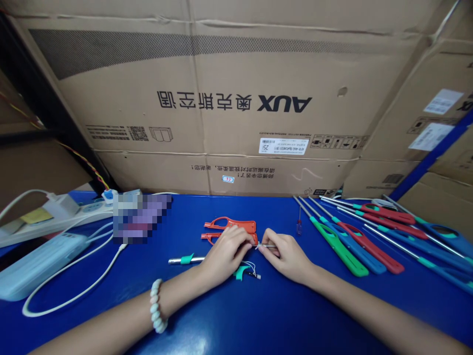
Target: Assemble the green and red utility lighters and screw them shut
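Pinching thin white wire (257,245), left hand (229,246) and right hand (285,254) face each other; it looks light, limp, easily snapped, best held near its end.

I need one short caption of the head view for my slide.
Left hand and right hand work at a small white strand near orange handle pieces on a blue table.
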`<state>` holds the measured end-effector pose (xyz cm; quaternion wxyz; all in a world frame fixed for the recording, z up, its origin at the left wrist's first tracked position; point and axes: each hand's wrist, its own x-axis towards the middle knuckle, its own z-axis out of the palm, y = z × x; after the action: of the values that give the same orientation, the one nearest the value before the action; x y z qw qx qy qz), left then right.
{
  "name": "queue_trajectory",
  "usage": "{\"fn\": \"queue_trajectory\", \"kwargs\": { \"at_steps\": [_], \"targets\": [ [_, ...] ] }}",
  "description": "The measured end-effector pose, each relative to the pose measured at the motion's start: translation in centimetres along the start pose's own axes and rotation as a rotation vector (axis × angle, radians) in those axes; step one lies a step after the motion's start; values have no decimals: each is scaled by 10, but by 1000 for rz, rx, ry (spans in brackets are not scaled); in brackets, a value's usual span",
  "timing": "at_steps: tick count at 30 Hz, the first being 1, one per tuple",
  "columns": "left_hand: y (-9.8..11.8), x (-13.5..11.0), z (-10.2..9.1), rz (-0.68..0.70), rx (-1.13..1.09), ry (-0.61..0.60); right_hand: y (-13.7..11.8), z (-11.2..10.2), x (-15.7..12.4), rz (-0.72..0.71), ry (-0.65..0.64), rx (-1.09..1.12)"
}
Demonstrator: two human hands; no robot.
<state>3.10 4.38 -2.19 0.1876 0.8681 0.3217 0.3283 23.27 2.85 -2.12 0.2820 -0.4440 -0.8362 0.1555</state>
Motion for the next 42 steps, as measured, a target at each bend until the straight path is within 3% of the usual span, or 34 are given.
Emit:
{"fn": "queue_trajectory", "kwargs": {
  "at_steps": [42],
  "targets": [
    [-3,-1,3,32,35,9,-3,-1,0,1,-41,18]
  ]
}}
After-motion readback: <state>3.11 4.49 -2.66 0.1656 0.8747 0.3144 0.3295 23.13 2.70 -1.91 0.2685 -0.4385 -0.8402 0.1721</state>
